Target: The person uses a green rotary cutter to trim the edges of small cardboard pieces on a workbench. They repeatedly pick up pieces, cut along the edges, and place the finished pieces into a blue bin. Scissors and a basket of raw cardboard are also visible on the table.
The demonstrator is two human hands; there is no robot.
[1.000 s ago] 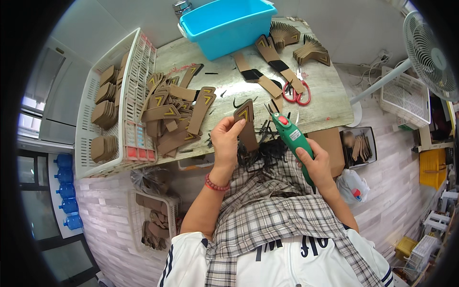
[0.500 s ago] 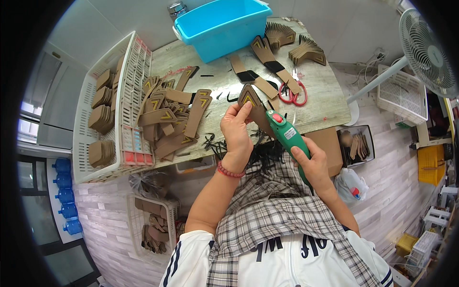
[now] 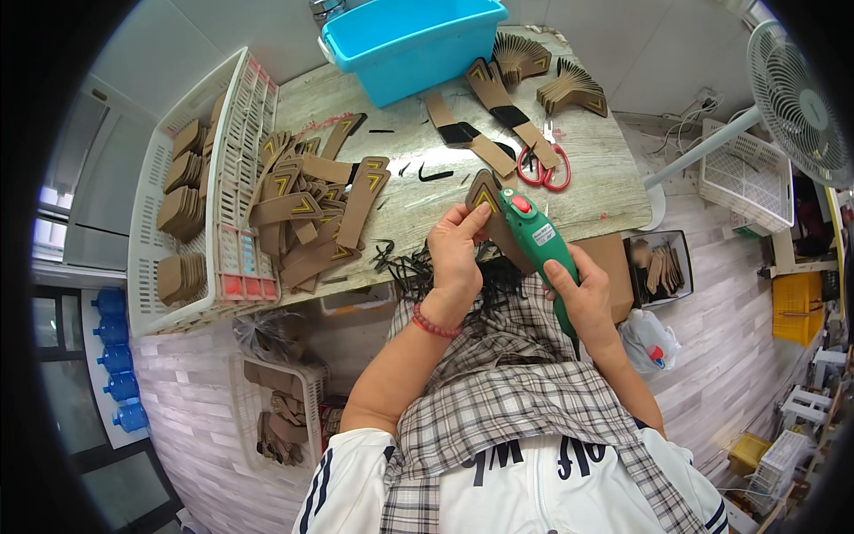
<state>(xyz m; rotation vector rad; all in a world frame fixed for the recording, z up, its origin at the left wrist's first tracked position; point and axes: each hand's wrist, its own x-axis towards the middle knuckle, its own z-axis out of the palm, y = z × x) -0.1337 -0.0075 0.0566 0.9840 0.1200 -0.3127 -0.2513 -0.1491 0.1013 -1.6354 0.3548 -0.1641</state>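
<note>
My left hand pinches a flat brown strip with a yellow V mark near its rounded end. In my right hand is a green handheld power tool with a red button. Its front end lies against or just over the strip's right edge; the exact contact is hidden. Both are held above the table's near edge. Thin black trimmings lie in a tangle below my left hand and on the plaid apron.
Left stands a white plastic crate with stacked brown pieces, beside a heap of brown strips. Further back are a blue bin, fanned strips and red-handled scissors. A white fan stands right, near a box.
My hands have moved slightly right and toward me, with the strip and green tool together. The tool's front end now sits nearer the V-marked end of the strip.
</note>
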